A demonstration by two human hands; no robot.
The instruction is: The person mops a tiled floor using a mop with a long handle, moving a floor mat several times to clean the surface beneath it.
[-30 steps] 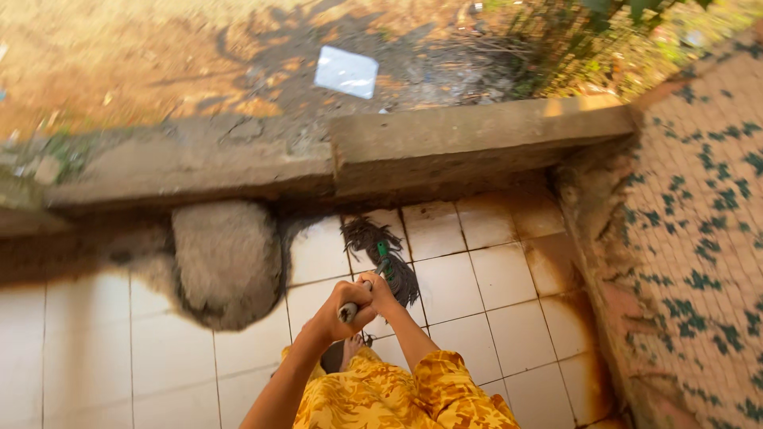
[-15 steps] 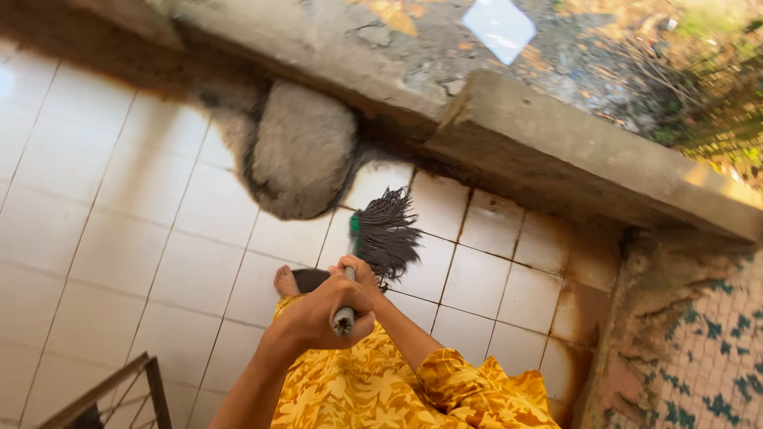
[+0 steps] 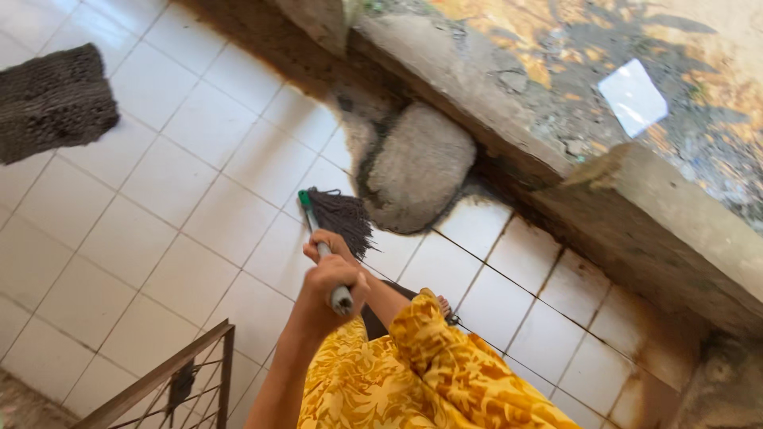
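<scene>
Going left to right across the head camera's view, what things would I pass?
Dark woven mat → metal railing → broom held in both hands → rounded grey stone → white paper scrap.

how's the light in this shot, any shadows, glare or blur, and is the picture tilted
Head view: soft shade over the white tiled floor, no glare; dappled sun and leaf shadows on the dirt ground beyond the concrete curb. The frame is strongly tilted, tile lines running diagonally. Both hands, the left hand nearer, and the mop look fairly sharp, edges slightly soft.
</scene>
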